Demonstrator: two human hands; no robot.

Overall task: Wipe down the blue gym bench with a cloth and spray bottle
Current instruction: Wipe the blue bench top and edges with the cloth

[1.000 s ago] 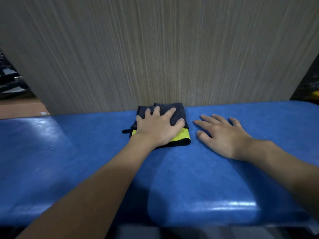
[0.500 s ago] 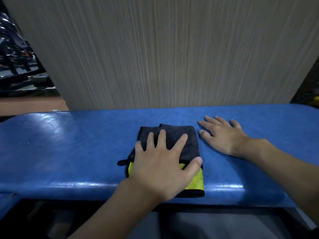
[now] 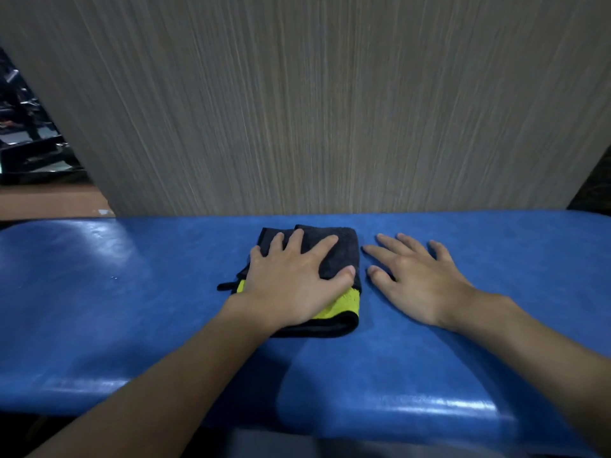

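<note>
head view, left hand (image 3: pixel 291 285) flat on cloth (image 3: pixel 340 256) (folded), right hand (image 3: pixel 416 285) on bench (image 3: pixel 132 309)

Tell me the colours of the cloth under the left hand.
The cloth is dark grey-black with a bright yellow inner face; only the head view shows it.

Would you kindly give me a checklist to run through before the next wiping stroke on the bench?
1. Left hand flat on cloth: ok.
2. Cloth folded, wholly on bench: ok.
3. Right hand flat on bench beside cloth: ok.
4. Bench bare left of cloth for the stroke: ok.
5. Spray bottle within reach: cannot tell, none in view.
6. Bench wetted: cannot tell, only glare shows.
</note>
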